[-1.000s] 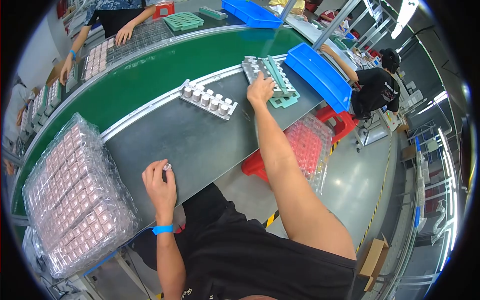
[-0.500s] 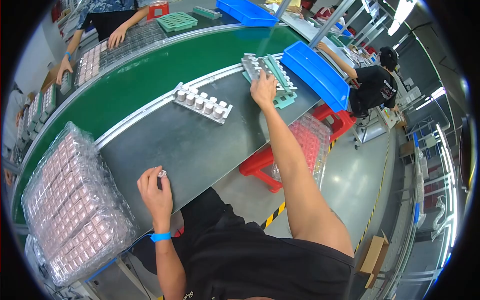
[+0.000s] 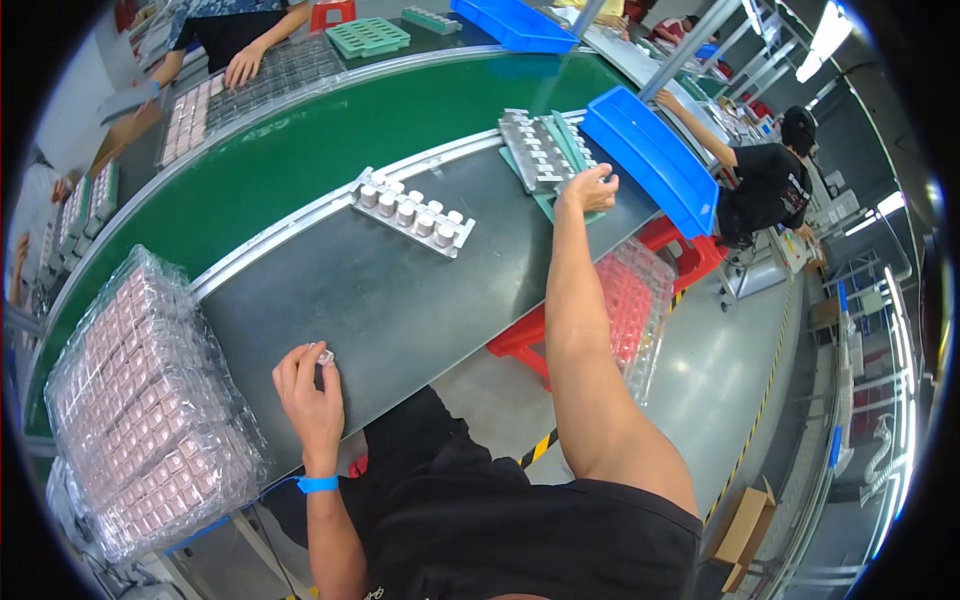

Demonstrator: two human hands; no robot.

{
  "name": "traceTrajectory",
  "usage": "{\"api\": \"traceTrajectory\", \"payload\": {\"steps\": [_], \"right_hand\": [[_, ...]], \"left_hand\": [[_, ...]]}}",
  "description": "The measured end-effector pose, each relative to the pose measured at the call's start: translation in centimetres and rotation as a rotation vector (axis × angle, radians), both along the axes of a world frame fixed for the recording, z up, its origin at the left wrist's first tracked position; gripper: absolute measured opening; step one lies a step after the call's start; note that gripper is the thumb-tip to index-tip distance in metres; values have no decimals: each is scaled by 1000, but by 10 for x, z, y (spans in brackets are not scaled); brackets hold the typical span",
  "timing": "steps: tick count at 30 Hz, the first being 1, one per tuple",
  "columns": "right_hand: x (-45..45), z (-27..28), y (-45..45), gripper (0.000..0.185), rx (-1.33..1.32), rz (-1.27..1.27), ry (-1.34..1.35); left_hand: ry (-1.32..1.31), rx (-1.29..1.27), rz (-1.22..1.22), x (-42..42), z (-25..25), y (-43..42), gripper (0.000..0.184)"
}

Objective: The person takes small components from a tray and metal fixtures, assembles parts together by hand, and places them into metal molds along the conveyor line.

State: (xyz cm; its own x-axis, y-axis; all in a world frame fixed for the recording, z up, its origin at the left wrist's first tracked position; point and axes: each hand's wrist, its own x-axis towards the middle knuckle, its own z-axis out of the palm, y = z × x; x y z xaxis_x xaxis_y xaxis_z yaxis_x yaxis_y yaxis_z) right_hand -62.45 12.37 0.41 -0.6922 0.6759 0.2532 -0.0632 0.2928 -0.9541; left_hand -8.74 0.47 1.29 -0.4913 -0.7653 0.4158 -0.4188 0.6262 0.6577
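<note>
The left hand (image 3: 310, 395) is closed with thumb and fingertips on a small clear piece (image 3: 326, 356), close to the near edge of the dark worktop (image 3: 400, 300). The right hand (image 3: 588, 190) has its fingers curled at the near end of a metal rack (image 3: 530, 150); I cannot tell if something is between them. This rack lies together with green plastic holders (image 3: 567, 140). Just beside them is a blue plastic bin (image 3: 655, 160). Between the two hands, near the far edge, there is a slanted metal holder (image 3: 410, 215) with whitish cylinders standing in it. To the left lies a plastic-wrapped stack of small pinkish pieces (image 3: 150, 410). Behind the worktop runs a green conveyor belt (image 3: 350, 130), and across it is a co-worker's hand (image 3: 245, 65).
</note>
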Motion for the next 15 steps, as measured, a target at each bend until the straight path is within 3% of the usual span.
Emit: {"api": "traceTrajectory", "payload": {"steps": [4,15], "right_hand": [[-10,8,-3,52,-116,-39,52],[-29,17,-8,59,-44,150,-55]], "left_hand": [[-7,19,5,-1,2,0,22],[8,-5,30,-5,3,0,23]]}}
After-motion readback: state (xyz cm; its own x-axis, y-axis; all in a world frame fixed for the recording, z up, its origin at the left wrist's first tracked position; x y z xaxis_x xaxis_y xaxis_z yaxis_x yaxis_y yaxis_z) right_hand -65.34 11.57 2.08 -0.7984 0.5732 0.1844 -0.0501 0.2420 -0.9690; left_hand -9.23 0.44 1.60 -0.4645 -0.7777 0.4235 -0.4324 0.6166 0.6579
